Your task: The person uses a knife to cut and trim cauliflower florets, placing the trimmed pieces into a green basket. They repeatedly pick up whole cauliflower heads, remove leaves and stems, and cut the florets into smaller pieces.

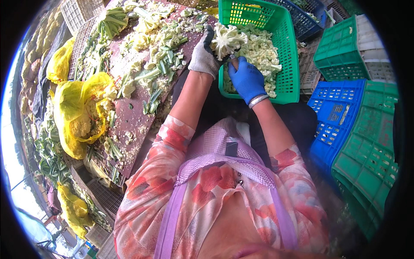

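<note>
In a white and dark glove, my left hand grips a cauliflower head, its cut stem side turned up towards me. My right hand, gloved in blue, is closed round the handle of a knife. The knife's working end meets the underside of the cauliflower, and its blade is mostly hidden. Both hands are over the near left part of a green plastic basket. Many cut cauliflower florets lie inside that basket.
Left of me, a dark red board carries leaves, stalks and crumbs. A yellow mesh bag with cauliflower lies at its edge. Blue and green crates stand on my right. Another blue crate is behind the basket.
</note>
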A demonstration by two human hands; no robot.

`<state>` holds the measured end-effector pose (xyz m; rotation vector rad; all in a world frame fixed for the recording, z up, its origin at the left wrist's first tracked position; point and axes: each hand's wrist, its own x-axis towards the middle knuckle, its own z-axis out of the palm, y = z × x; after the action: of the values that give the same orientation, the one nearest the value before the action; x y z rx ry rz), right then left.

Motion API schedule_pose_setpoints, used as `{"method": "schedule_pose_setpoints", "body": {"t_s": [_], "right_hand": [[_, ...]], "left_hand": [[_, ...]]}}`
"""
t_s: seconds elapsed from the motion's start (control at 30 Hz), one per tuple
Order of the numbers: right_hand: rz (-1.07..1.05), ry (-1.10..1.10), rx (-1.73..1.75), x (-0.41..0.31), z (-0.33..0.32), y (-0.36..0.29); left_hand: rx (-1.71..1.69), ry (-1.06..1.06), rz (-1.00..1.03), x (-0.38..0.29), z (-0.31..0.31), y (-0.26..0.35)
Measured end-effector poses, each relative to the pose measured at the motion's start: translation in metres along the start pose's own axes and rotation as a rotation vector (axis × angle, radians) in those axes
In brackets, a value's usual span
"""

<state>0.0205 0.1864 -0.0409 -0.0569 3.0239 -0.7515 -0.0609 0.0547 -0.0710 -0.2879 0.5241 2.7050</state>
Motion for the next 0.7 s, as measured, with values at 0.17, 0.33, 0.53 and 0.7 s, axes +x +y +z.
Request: {"method": "schedule_pose_setpoints", "body": {"t_s": [0.17, 0.33, 0.53, 0.7], "right_hand": [[-0.047, 0.168, 0.079, -0.001, 0.007, 0.002], [-0.234, 0.567, 0.444, 0.002, 0.001, -0.014], [-0.282, 0.438, 0.446, 0.036, -0.011, 0.026], [-0.278, 0.349, 0.492, 0.036, -0.006, 0.029]], "left_hand": [[-0.207, -0.211, -0.052, 0.0, -0.004, 0.005], [-0.104, -0.055, 0.087, -0.003, 0.001, -0.001], [0.21, -0.339, 0.045, -0.015, 0.001, 0.013], [0.189, -0.141, -0.217, 0.016, -0.023, 0.0]]}}
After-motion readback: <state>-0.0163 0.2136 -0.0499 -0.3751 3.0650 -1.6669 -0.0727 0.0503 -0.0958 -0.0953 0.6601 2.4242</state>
